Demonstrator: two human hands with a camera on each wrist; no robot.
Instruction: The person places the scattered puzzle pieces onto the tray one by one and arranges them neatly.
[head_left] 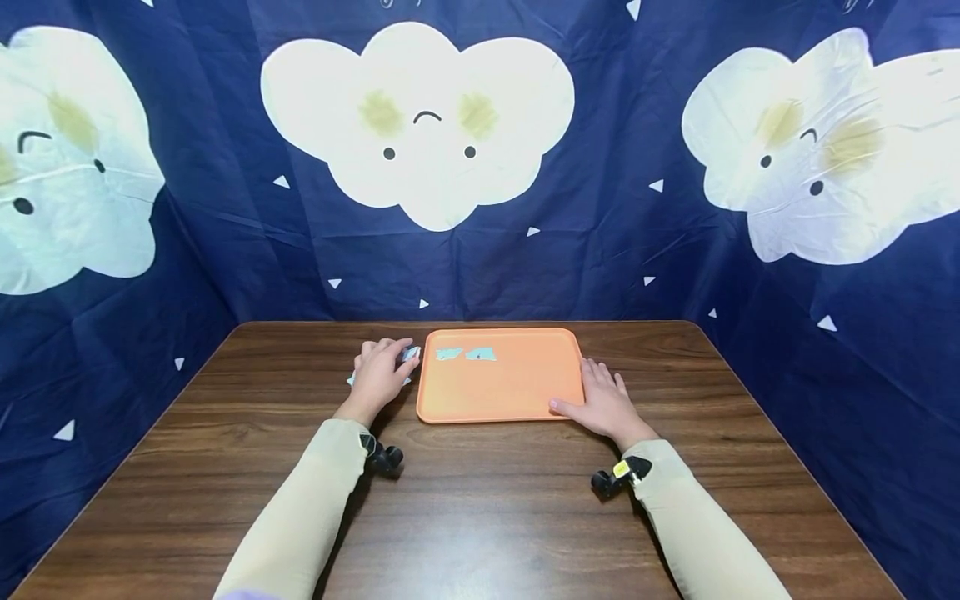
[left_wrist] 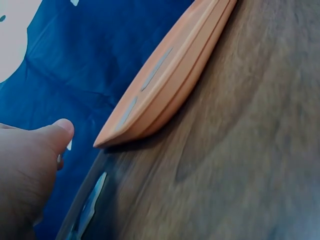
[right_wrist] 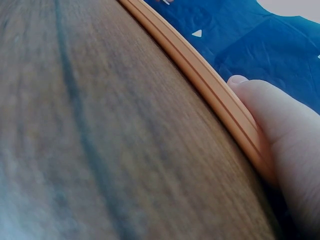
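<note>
At the tray's left side is my left hand (head_left: pixel 378 371), its thumb and fingers around a small blue-and-white torn paper piece (head_left: pixel 411 353) that it seems to pinch. More light blue scraps lie under that hand, mostly hidden; one scrap (left_wrist: pixel 92 205) shows on the table in the left wrist view. Two pale blue torn pieces, a left one (head_left: pixel 448 354) and a right one (head_left: pixel 481 354), lie inside the orange tray (head_left: pixel 510 392) near its far edge. My right hand (head_left: pixel 606 403) rests on the tray's right edge, fingers extended, thumb (right_wrist: pixel 260 97) touching the near rim.
The tray lies flat on a brown wood-grain table (head_left: pixel 480 500), toward its far side. A dark blue curtain (head_left: pixel 615 208) with white clouds and triangles hangs behind and on both sides. Small black cameras, a left one (head_left: pixel 385 458) and a right one (head_left: pixel 606 483), sit at the wrists.
</note>
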